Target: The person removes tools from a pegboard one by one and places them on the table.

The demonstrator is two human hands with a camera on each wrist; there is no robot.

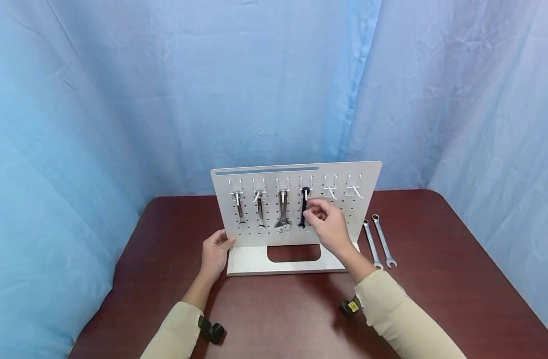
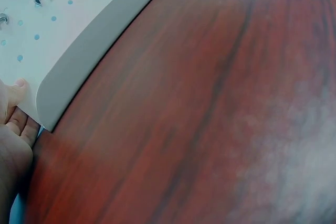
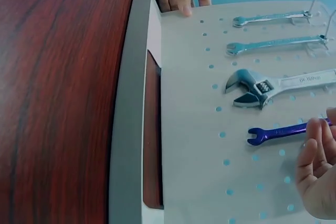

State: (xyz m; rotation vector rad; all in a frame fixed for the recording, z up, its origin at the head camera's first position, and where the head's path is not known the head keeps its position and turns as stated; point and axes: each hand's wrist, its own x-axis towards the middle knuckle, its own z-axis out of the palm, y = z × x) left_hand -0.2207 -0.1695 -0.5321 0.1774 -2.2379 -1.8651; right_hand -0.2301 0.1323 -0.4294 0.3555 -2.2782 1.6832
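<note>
The left hand (image 1: 214, 254) pinches the left edge of the white perforated pegboard (image 1: 256, 240), thumb in front, fingers behind. On the pegboard's front, the right hand (image 1: 330, 227) bends its fingers beside the dark purple metal wrench (image 3: 278, 132), its ring at a white hook; whether they pinch it, one cannot tell. Seating this wrench seems in hand; the next move likely calls for gentle release. Under the pegboard: a reddish-brown wood-grained table (image 1: 274, 309); behind, pale blue fabric curtains (image 1: 256, 99).
</note>
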